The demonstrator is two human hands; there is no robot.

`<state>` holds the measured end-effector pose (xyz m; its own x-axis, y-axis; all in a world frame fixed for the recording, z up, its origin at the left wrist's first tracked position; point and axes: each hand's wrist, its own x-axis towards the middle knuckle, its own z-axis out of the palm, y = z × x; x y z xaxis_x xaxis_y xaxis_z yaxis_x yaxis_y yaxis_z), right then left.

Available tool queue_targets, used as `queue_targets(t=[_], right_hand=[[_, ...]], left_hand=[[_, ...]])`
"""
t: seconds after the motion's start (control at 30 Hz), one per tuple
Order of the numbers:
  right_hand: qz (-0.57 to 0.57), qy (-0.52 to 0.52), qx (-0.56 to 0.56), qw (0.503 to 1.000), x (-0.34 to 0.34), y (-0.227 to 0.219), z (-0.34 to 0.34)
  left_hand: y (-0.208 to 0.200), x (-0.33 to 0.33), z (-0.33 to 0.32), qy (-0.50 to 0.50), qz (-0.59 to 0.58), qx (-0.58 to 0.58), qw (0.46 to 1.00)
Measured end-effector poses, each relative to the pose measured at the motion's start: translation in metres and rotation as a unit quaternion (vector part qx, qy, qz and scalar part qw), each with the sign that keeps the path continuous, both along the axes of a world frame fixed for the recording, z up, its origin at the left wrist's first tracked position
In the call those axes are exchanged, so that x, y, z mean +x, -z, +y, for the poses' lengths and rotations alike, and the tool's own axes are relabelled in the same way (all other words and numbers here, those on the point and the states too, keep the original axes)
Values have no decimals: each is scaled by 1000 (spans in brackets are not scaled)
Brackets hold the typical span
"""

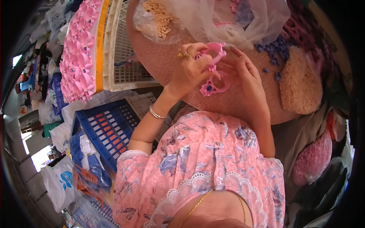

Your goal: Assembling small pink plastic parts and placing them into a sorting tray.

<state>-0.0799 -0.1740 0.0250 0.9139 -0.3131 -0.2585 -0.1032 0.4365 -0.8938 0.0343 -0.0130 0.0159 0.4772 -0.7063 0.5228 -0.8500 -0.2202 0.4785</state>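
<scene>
My left hand [190,68], closed, pinches a pink plastic toy cuff [217,52] with a rounded ring and a small dark blue piece on it. A second pink ring [218,85], also bearing a dark blue piece, hangs just below those fingers; whether the two are joined is hard to tell. Facing them from the right is my right hand [245,72], its fingers stretched out and apart, the tips close to the upper ring. Nothing shows clearly in its grasp. Both hands are above a round speckled pinkish tabletop [171,62].
A box of many pink rings [80,60] stands at the left beside a white slatted crate [127,74]. Beige small parts [157,17] lie in a clear bag. Loose dark blue pieces [275,49] lie near a tan fuzzy pad [300,83]. A blue crate [110,129] sits lower left.
</scene>
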Motion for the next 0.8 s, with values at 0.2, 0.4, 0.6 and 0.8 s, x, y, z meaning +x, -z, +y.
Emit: queue_targets(t=[0.2,0.4,0.6,0.8], right_hand=[[-78,-87,335,935,10,11,10],[-24,-83,194,977,15,9,6],[-35,-98,293,950,17,27,-11],[-100,-85,271,954,22,23,-15]], left_hand=[[5,-11,9,50,-46,22,997],[12,-12,1,106,93,-78,987],[34,-12,-7,73,276,-183,941],[16,-14,-8,-8,299,-217,929]])
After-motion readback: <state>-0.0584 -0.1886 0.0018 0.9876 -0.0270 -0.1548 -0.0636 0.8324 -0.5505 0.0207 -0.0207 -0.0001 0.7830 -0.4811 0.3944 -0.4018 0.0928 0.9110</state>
